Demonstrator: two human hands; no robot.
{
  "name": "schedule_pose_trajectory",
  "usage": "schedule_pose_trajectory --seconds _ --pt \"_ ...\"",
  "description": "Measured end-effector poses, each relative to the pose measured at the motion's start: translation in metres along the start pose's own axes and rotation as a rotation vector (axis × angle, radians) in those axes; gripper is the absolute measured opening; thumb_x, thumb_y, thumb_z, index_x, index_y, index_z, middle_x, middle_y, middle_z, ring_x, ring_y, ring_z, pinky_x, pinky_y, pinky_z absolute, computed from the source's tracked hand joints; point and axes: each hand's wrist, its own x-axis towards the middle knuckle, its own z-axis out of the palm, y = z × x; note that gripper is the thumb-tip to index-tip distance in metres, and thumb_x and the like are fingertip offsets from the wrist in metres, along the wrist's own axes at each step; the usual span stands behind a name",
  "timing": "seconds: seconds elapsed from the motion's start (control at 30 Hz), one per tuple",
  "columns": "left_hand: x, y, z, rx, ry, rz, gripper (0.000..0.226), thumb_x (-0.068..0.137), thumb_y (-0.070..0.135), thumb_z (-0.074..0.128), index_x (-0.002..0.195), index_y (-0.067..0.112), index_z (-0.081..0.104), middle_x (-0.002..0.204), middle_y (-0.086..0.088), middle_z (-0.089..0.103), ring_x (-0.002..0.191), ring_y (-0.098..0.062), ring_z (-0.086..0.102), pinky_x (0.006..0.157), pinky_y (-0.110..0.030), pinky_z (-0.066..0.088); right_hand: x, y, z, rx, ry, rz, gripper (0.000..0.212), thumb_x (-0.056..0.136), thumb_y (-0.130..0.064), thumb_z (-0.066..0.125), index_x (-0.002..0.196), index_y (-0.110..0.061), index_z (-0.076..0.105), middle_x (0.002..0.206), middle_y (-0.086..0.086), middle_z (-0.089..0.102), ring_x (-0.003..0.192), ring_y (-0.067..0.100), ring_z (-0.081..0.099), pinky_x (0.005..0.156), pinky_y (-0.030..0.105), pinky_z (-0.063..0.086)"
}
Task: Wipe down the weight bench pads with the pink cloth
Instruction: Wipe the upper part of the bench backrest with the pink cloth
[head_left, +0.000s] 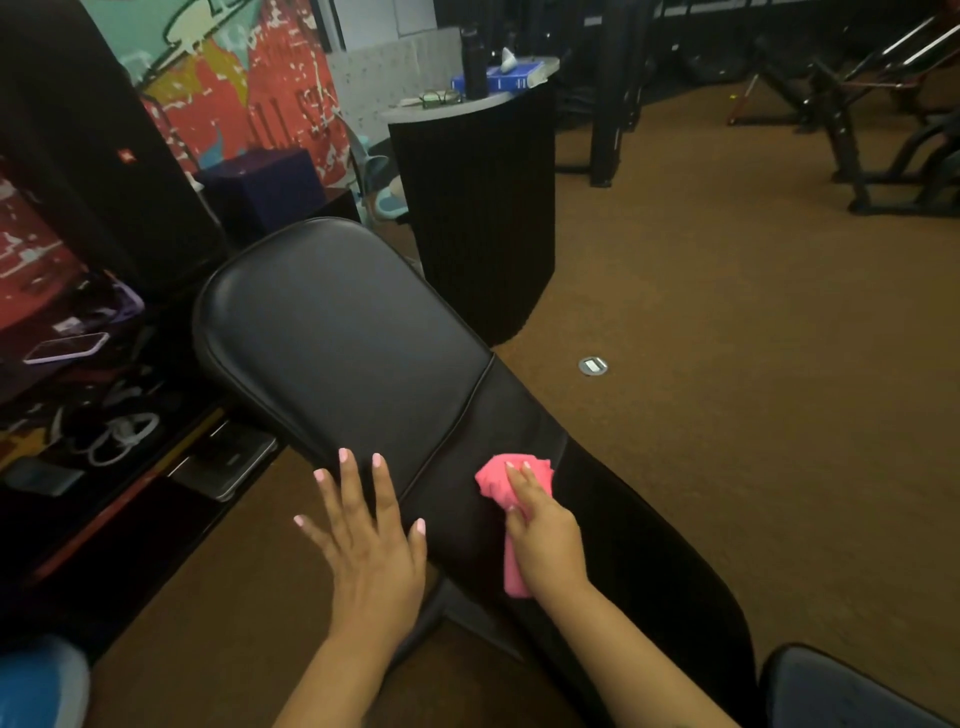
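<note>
Your left hand (371, 540) lies flat with fingers spread and straight, palm down on the near left edge of the black bench pad (332, 332), holding nothing. To its right, your right hand (545, 535) reaches forward with the wrist low, fingers curled over the bunched pink cloth (511, 480), pressing it onto the pad just past the seam (457, 421).
</note>
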Motion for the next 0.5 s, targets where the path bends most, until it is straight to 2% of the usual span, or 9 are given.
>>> schedule_pose_trajectory --seconds 0.17,0.3,0.4,0.5 --pt "-0.001 -0.003 -0.002 0.023 -0.018 0.002 0.095 0.082 0.022 0.072 0.152 0.012 0.009 0.161 -0.015 -0.008 0.146 -0.036 -0.013 0.103 -0.073 0.005 -0.015 -0.032 0.013 0.001 -0.049 -0.186 0.052 0.092 -0.013 0.050 0.136 -0.037 0.038 0.148 -0.018 0.031 0.131 0.005 0.037 0.109 0.025 0.029" --pt "-0.003 -0.004 -0.002 0.033 -0.029 0.003 0.091 0.083 0.024 0.069 0.152 0.012 0.010 0.161 -0.015 -0.008 0.146 -0.037 -0.013 0.103 -0.074 0.006 -0.039 -0.010 0.015 -0.064 -0.109 -0.276 0.056 0.092 -0.015 0.051 0.132 -0.045 0.028 0.143 -0.026 0.025 0.129 0.001 0.038 0.102 0.013 0.023" --pt "-0.003 -0.004 -0.002 0.039 -0.047 -0.004 0.091 0.084 0.026 0.068 0.152 0.013 0.008 0.161 -0.014 -0.009 0.146 -0.035 -0.013 0.103 -0.074 0.005 -0.045 0.016 0.007 -0.103 -0.090 -0.175 0.057 0.090 -0.014 0.053 0.127 -0.049 0.026 0.136 -0.031 0.023 0.125 0.002 0.044 0.105 0.015 0.030" --pt "-0.001 -0.006 -0.002 0.054 -0.072 -0.013 0.094 0.083 0.031 0.069 0.152 0.014 0.006 0.161 -0.012 -0.013 0.146 -0.033 -0.014 0.102 -0.073 0.003 -0.038 0.022 0.003 -0.101 -0.056 -0.077 0.058 0.090 -0.013 0.053 0.132 -0.046 0.030 0.143 -0.025 0.027 0.128 0.006 0.042 0.105 0.019 0.030"
